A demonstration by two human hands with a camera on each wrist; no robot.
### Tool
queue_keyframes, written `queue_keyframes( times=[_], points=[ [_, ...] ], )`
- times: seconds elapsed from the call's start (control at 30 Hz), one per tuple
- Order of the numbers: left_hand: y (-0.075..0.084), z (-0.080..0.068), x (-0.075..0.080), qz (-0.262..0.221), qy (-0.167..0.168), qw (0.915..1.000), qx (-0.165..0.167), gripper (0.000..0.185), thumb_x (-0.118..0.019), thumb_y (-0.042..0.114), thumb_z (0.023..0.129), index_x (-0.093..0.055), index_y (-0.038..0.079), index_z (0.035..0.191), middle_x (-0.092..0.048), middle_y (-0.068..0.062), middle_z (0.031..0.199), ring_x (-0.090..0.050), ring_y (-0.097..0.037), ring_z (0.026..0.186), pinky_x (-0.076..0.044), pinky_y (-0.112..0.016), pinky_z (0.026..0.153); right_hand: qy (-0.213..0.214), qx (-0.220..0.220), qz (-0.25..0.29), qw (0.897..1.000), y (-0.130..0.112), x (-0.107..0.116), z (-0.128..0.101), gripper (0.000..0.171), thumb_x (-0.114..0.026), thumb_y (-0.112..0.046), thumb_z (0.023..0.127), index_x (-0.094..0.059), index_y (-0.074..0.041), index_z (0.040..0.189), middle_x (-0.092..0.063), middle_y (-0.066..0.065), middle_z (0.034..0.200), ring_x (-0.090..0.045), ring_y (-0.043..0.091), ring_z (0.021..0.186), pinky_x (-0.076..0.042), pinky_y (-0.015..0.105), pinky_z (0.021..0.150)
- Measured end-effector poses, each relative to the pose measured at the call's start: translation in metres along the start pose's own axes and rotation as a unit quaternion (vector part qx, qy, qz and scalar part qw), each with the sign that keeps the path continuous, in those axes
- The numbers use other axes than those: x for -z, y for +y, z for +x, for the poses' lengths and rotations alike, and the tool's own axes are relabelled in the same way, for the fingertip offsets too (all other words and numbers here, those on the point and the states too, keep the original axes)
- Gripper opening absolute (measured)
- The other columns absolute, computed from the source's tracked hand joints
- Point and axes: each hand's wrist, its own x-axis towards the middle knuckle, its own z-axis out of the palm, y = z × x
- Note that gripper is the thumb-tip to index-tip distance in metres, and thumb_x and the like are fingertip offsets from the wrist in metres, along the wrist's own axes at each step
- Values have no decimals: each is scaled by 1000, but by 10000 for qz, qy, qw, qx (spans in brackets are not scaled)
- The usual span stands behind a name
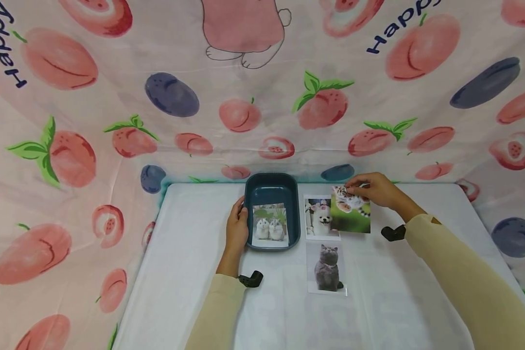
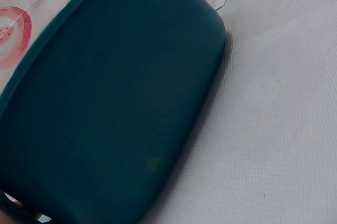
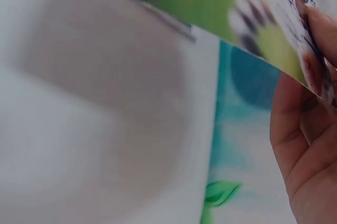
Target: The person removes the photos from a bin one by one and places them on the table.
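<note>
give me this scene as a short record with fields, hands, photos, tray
left hand: left hand rests against the left wall of the teal tray
right hand: right hand pinches the tiger photo, lifted off the table
in tray: photo of two white fluffy animals
on table: white dog photo, partly under the tiger photo; grey cat photo nearer the person
surface: white table, fruit-print cloth behind

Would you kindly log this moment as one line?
left hand: steadies teal tray | right hand: pinches tiger photo | tray: holds two-kitten photo
</note>
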Motion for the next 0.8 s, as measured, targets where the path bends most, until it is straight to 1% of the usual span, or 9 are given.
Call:
queue_keyframes(
  times=[0.17,0.27,0.3,0.47,0.57,0.67,0.8],
  points=[
    [3,-2,1,-56,-5,10000,39,42,-42,28,111,-46,32,153,-46,-6,157,-44,-28,145,-35,-50,120,-204,-34,81,9998,15,-2,-1,25,-66,-27,101,-74,-12,119,-70,13,104,-57,22,71,-53,41,64],
    [5,-3,1,-106,-3,9999,40,42,-43,28,111,-46,30,153,-46,-7,158,-43,-28,145,-34,-50,121,-287,36,103,9995,24,-4,0,26,-66,-28,101,-73,-12,120,-70,13,103,-56,21,69,-52,39,62],
    [6,-3,2,-112,-1,9999,32,43,-43,27,111,-46,29,153,-46,-7,158,-43,-28,145,-34,-50,121,-299,87,96,9995,28,-5,1,27,-65,-28,101,-73,-10,120,-70,14,102,-55,21,69,-51,39,62],
    [7,-4,1,-138,14,9999,69,43,-43,27,111,-46,29,153,-46,-7,158,-42,-28,146,-33,-50,121,-257,-27,80,9996,50,-9,0,27,-66,-25,101,-72,-7,120,-69,13,97,-54,19,65,-49,36,59],
    [6,-4,0,-130,15,9999,87,43,-43,27,111,-46,29,153,-46,-6,158,-43,-27,146,-33,-50,121,-176,-127,-90,9997,62,-13,2,24,-67,-24,100,-74,-9,118,-70,10,93,-54,17,64,-49,33,58],
    [5,-3,0,-139,5,9999,77,42,-43,27,111,-46,30,153,-46,-6,158,-44,-27,145,-34,-49,121,-59,-112,-382,9992,68,-17,5,22,-68,-24,100,-75,-11,115,-72,7,90,-56,16,66,-50,31,59],
    [4,-2,1,-139,-14,9999,52,42,-43,28,111,-46,30,153,-46,-6,158,-43,-27,145,-33,-49,122,95,-76,-643,9979,70,-22,9,20,-68,-25,99,-77,-12,113,-75,5,94,-57,17,71,-50,30,61]
  ],
)
